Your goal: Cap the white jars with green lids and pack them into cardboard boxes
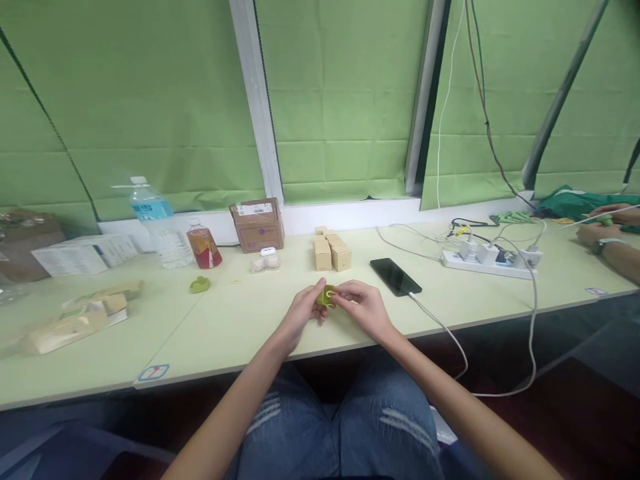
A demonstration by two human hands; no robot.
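Fingertips closed tight, the left hand (303,311) and right hand (364,308) pinch the small yellow-green plastic piece (326,295) near the front edge of the pale green bench (225,330), open surface on either side, label on the brown cardboard box (258,227) unreadable.

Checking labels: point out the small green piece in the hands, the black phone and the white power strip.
green piece (326,295), head view, its exposed middle
black phone (395,276), head view, centre of the screen
white power strip (453,261), head view, bare left end of the body
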